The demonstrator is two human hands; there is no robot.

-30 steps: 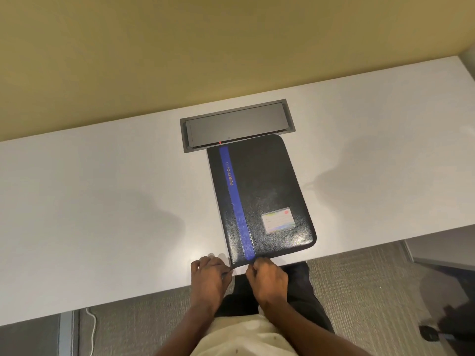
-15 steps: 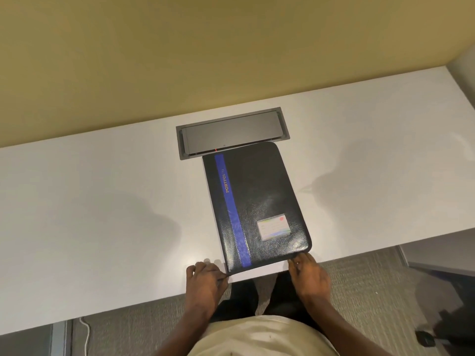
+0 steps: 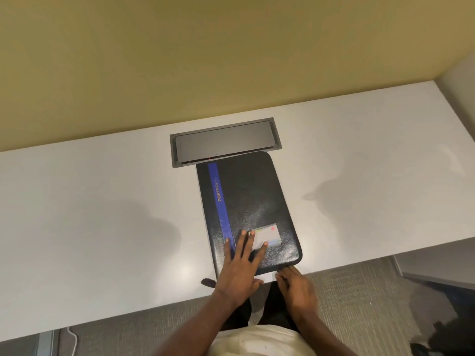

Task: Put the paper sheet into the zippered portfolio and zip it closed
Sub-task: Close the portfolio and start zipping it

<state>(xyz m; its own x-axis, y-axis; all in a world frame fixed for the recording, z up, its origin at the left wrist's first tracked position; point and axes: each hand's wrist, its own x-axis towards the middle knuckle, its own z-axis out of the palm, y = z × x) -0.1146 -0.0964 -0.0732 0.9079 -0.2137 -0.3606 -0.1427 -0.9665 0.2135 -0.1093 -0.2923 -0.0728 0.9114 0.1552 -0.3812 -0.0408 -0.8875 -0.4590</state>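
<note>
The black zippered portfolio [image 3: 246, 201], with a blue stripe and a small card label [image 3: 267, 236], lies closed on the white desk [image 3: 102, 214], its near edge close to the desk's front edge. My left hand [image 3: 240, 268] lies flat on its near part with the fingers spread. My right hand [image 3: 295, 289] is at the near right edge, its fingertips pinched together against the zipper line; the pull itself is hidden by the fingers. No paper sheet is visible.
A grey recessed cable box [image 3: 225, 142] sits in the desk just behind the portfolio. A small dark tab [image 3: 208, 281] lies on the desk left of my left wrist. The yellow wall stands behind; carpet shows below the front edge.
My left hand has left the near left corner and now lies flat on the cover. My right hand travelled along the near edge from left to the right corner.
</note>
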